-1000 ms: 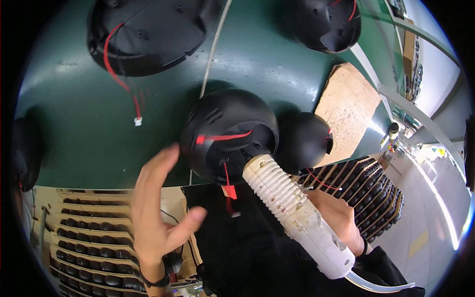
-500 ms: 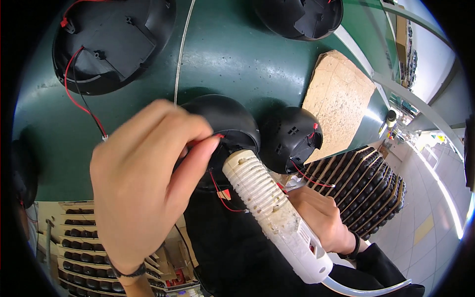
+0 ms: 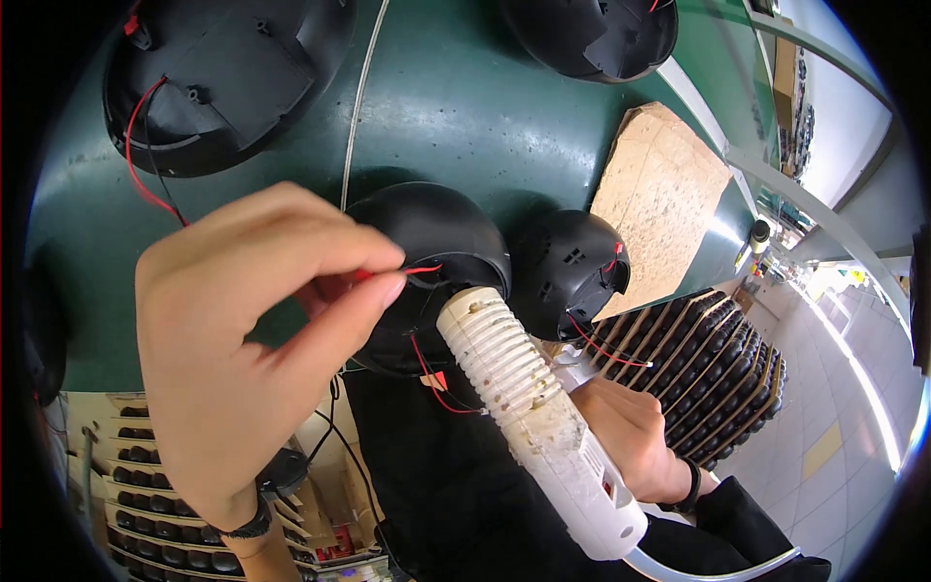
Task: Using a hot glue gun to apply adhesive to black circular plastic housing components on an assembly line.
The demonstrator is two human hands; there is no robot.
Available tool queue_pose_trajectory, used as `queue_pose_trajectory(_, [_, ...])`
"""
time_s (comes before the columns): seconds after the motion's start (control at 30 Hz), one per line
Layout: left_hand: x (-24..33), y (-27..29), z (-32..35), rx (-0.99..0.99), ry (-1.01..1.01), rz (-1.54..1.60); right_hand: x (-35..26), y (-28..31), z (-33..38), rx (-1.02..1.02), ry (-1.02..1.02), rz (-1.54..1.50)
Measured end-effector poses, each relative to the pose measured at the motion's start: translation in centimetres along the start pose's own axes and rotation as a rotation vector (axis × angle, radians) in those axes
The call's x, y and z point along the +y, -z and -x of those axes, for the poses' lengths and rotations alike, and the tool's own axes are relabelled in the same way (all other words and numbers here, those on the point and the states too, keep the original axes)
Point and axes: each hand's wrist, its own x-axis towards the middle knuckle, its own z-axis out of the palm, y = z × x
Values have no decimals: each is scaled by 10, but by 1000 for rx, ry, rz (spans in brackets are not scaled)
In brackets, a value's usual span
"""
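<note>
My left hand (image 3: 242, 320) is closed, with thumb and forefinger pinching a short red wire (image 3: 423, 270). That wire runs into the opening of a round black plastic housing (image 3: 422, 218) on the bench. My right hand (image 3: 630, 436) is wrapped round a white hot glue gun (image 3: 529, 407). The glue gun's ribbed front end points into the housing's opening, and its tip is hidden there. A pale, clear glue stick (image 3: 718, 567) curves out of its rear. Red and black leads (image 3: 432, 373) hang from the near side of the housing.
Beside it on the green bench (image 3: 465, 126) sits another black housing (image 3: 562, 267) with wires. Larger black shells lie at the back left (image 3: 223, 87) and back right (image 3: 606, 34). A stained cardboard sheet (image 3: 659, 194) lies at right. Stacked racks (image 3: 698, 378) of black parts stand beyond.
My left hand has drawn back to the left and slightly down, so more of the red wire shows. The glue gun and right hand have barely moved.
</note>
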Motion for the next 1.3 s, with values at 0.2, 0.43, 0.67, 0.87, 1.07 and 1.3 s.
queue_pose_trajectory(0.2, [-4, -1, 27, -36, 101, 59, -1, 2, 3, -18, -33, 3])
queue_pose_trajectory(0.43, [-13, 0, 31, -6, 111, 51, -17, 15, 1, -59, -80, 122])
queue_pose_trajectory(0.67, [-14, 1, 31, 20, 93, 25, -18, 17, 0, -63, -69, 101])
queue_pose_trajectory(0.87, [-22, -2, 40, -14, 60, 69, -22, 21, 0, -15, -61, 114])
queue_pose_trajectory(1.07, [-24, -24, 52, -128, 68, -151, -26, 29, -2, -99, -163, 125])
queue_pose_trajectory(1.3, [-50, -44, 60, -9, -55, -75, -41, 47, -14, -201, -205, 113])
